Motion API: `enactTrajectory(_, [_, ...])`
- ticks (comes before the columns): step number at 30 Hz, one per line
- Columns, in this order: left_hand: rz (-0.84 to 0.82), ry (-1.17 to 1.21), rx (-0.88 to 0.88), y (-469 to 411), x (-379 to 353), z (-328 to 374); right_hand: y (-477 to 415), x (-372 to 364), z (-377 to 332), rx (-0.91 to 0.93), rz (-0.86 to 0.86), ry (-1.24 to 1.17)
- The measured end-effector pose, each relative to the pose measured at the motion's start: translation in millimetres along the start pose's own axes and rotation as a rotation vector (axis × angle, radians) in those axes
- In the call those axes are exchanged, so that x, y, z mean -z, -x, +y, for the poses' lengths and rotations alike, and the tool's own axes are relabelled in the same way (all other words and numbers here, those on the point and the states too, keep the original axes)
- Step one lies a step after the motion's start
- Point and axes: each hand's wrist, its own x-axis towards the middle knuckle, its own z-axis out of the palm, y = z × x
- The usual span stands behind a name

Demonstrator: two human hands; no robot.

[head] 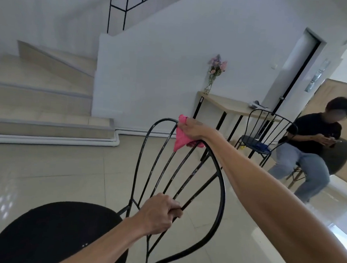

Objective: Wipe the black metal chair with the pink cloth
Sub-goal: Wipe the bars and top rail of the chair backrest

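Glossy pale tiles cover the floor (54,175), the walls are white, and beige stairs (38,94) climb at the left under a black railing (126,4). Against the far wall a wooden desk (227,105) carries a glass vase of flowers (212,76). Just beside it stand a second wire chair (257,140) and a seated person (310,143) in a black shirt and jeans. The grey thing at the desk's far end is too blurred to name. The black metal chair (60,236) is right below me. Its round seat is cut off by the bottom edge, its legs are out of sight, and its back fans up toward the middle. My left hand (159,214) sits low on the back, fingers (174,207) curled tight round one spoke. My right arm reaches out straight, and my right hand (191,128) grips the bunched pink cloth (181,142) against the top of the back's hoop. Those fingers are mostly hidden behind the hand, and a loose end of cloth hangs down among the spokes.
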Motion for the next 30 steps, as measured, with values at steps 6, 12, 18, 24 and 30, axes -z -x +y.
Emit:
enactTrajectory(6, [0.004,-0.047,0.014,2.1,2.4,6.5,50.4,-0.1,16.0,0.054,0.011,0.067])
enactTrajectory(12, [-0.112,-0.110,0.091,6.5,35.5,25.1,95.3,21.5,12.1,-0.055,0.043,0.348])
enactTrajectory(18, [0.369,0.382,0.091,6.7,118.5,55.5,121.7,55.0,5.1,0.067,0.163,-0.244])
enactTrajectory(24, [0.341,0.639,0.067,-12.7,157.6,72.1,114.2,35.3,-16.0,0.339,-0.147,-0.921])
enactTrajectory(30, [0.511,0.585,0.082,-16.2,156.0,62.1,101.2,7.7,-23.4,0.326,-0.238,-1.019])
